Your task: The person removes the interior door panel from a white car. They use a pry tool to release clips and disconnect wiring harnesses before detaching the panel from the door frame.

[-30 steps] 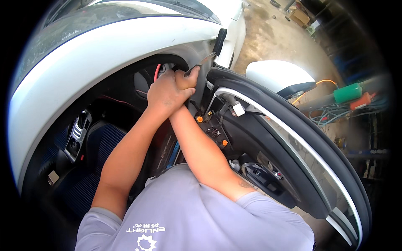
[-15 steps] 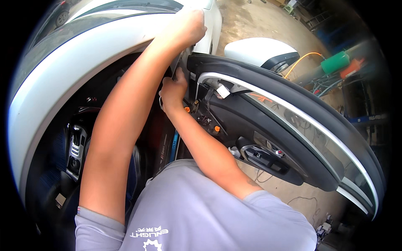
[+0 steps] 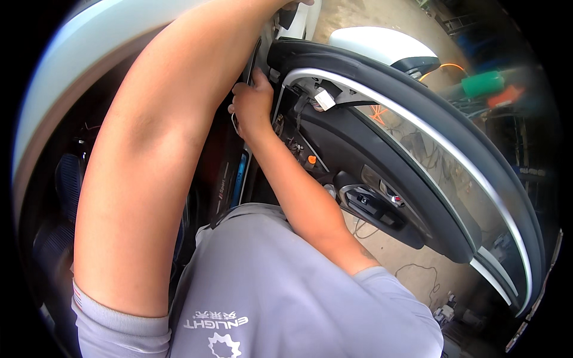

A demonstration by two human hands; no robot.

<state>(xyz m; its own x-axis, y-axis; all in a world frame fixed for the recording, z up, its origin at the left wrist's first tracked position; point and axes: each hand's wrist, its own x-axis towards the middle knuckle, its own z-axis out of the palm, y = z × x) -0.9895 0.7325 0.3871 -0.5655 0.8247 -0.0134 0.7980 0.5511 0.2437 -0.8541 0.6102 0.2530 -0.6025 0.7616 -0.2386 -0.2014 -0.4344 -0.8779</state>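
My hands were apart. My left hand (image 3: 302, 2) was mostly cut off by the upper edge, near a flat black piece (image 3: 287, 18). My right hand (image 3: 253, 102) was curled beside a thin, dark, straight-edged strip (image 3: 254, 62), next to the open car door with black panel and silver window frame (image 3: 352, 152). I could not tell what either gripped. I judged that a slip could scrape my knuckles, and a swinging door could pinch my fingers.
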